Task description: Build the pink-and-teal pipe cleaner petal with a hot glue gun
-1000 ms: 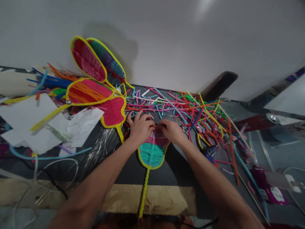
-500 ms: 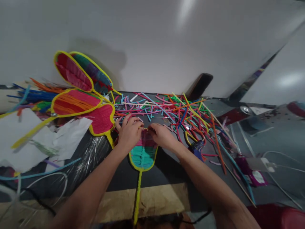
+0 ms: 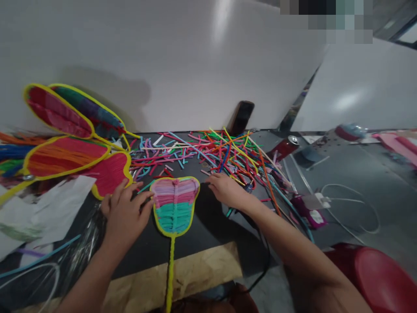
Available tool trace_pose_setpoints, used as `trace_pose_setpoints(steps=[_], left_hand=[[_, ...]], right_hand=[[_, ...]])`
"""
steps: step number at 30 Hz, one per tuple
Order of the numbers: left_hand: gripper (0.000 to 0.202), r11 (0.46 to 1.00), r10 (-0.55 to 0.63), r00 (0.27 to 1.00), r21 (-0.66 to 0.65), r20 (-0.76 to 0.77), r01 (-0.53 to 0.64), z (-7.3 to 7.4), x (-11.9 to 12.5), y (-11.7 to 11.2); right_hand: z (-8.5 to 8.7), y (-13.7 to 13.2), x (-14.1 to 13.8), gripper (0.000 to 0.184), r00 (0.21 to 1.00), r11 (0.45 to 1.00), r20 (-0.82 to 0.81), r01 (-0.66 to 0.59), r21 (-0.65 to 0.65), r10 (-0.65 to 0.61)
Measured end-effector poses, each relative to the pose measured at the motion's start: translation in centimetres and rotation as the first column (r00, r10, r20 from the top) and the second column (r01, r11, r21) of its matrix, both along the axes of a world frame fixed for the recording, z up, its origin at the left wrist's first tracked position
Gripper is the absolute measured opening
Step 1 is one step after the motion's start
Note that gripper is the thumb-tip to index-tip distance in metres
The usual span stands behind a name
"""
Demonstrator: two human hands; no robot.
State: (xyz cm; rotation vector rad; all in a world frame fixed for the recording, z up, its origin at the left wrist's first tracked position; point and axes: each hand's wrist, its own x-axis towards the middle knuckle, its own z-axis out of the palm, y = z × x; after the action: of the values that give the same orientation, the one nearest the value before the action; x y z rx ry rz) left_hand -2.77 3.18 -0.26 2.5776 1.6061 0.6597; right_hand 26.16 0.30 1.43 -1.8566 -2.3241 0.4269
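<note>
A leaf-shaped woven fan (image 3: pixel 174 203) with a yellow rim, pink and purple upper bands and a teal lower part lies flat on the dark table (image 3: pixel 208 226), its yellow handle pointing toward me. My left hand (image 3: pixel 125 213) rests just left of it, fingers spread, fingertips at the fan's left rim. My right hand (image 3: pixel 224 189) lies palm down to the fan's right, fingers stretched toward the pile of coloured straws (image 3: pixel 215 152). Neither hand holds anything I can see.
Finished fans (image 3: pixel 70 143) in red, pink and orange lie stacked at the left, above white paper sheets (image 3: pixel 48 208). A black phone (image 3: pixel 241 117) leans on the white wall. A red can (image 3: pixel 285 147), white cables (image 3: pixel 345 204) and a red stool (image 3: pixel 374 274) are at the right.
Both hands have come off the top of the fan and moved apart, left hand to the left, right hand toward the straws. The view has swung to the right.
</note>
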Motion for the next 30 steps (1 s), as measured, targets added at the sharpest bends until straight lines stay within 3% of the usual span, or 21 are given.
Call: trace_pose_setpoints(steps=[5, 9, 14, 18, 21, 26, 30], left_hand=[[0.024, 0.982, 0.175, 0.983, 0.069, 0.053, -0.179, 3.3, -5.3, -1.2], [0.024, 0.92, 0.351, 0.935, 0.165, 0.058, -0.356, 6.3, -9.9, -1.5], [0.022, 0.893, 0.428, 0.904, 0.147, 0.017, -0.425, 7.6, -13.6, -1.9], [0.021, 0.87, 0.479, 0.877, 0.12, 0.019, -0.478, 7.2, -15.7, -2.6], [0.023, 0.891, 0.453, 0.891, 0.023, 0.025, -0.454, 5.6, -15.9, -3.5], [0.03, 0.942, 0.271, 0.962, -0.201, -0.013, -0.268, 1.9, -12.5, -4.0], [0.039, 0.934, 0.192, 0.954, -0.254, -0.231, -0.25, 1.1, -10.2, -2.4]], right_hand=[[-1.0, 0.3, 1.5, 0.026, 0.997, 0.996, -0.024, -0.078, 0.042, 0.079], [-2.1, 1.2, 2.2, 0.026, 0.985, 0.97, -0.03, -0.164, 0.182, 0.172], [-2.1, 1.0, 0.9, 0.029, 0.951, 0.902, 0.002, -0.294, 0.316, 0.309], [-2.6, 0.4, -0.7, 0.031, 0.928, 0.875, 0.007, -0.352, 0.332, 0.371], [-3.1, 0.1, -1.9, 0.032, 0.905, 0.848, 0.005, -0.401, 0.348, 0.426], [-2.9, 0.1, -4.7, 0.034, 0.868, 0.798, 0.025, -0.467, 0.382, 0.496], [-2.0, -0.1, -6.6, 0.03, 0.847, 0.793, 0.058, -0.517, 0.324, 0.528]])
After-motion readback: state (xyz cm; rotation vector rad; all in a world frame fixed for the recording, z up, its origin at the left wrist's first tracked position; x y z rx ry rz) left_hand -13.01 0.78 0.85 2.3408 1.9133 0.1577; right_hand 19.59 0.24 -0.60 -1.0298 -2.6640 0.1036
